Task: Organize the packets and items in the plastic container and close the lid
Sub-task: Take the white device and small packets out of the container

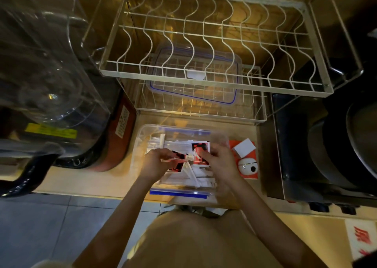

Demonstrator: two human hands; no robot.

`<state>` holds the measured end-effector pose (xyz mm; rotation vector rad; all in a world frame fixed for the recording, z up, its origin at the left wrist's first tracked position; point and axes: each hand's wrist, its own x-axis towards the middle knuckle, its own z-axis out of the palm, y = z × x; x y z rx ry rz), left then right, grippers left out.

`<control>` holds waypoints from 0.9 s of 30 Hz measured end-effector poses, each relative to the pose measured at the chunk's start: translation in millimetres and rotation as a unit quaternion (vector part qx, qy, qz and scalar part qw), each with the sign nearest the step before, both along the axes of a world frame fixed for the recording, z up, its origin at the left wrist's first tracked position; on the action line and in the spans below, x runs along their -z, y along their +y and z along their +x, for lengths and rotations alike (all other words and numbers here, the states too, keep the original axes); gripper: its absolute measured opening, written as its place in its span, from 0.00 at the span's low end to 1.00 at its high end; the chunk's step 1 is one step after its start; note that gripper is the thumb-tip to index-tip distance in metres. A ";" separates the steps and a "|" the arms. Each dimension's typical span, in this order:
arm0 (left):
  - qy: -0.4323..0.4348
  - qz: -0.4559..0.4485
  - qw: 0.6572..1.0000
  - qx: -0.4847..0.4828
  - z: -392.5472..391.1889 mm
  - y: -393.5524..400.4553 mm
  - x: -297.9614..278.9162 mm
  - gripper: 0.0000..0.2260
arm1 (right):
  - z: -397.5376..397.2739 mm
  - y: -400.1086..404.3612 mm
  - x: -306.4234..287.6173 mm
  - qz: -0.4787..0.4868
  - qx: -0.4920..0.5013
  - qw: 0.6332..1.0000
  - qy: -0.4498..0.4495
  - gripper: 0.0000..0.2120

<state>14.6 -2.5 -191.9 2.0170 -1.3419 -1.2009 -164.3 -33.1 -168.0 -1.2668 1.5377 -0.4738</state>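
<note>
Kitchen counter [126, 171] seen from above, both hands working inside an open clear container [142, 137].

Left hand [156, 162] curled, fingertips pinching a red-and-black packet [179, 161] over the container's middle; right hand [219, 161] just beside, fingers bent onto a second red packet [201, 151], grip partly blurred. Under them, white sachets [201, 174] loosely piled across the container floor. Blue latch [178, 192] on the near rim. Lid [193, 77] off, resting on the lower wire rack [259, 108] behind, beneath a larger dish rack [214, 24]. Right of the container, an orange box [252, 174] bearing a small white box [243, 147]. Clear water jug [47, 63] far left; dark cooker [326, 145] far right.
</note>
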 end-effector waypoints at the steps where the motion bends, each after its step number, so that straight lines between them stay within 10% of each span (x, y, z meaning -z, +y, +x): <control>1: 0.031 -0.017 0.999 -0.017 2.2 0.2 -2.9 0.09 | 1.2 -0.5 -0.6 0.043 0.051 0.997 -0.049 0.07; 15: 0.310 -0.025 0.941 -0.130 -4.4 15.4 -13.8 0.17 | 20.1 15.9 11.3 0.249 0.110 0.934 -0.230 0.16; 19: 0.260 -0.013 0.958 -0.118 -3.3 17.0 -8.5 0.20 | 23.2 21.3 12.0 0.248 0.083 0.935 -0.238 0.10; 27: -0.102 0.074 0.992 0.017 -7.7 2.7 16.7 0.14 | 17.2 24.8 15.4 0.217 0.192 0.944 -0.160 0.11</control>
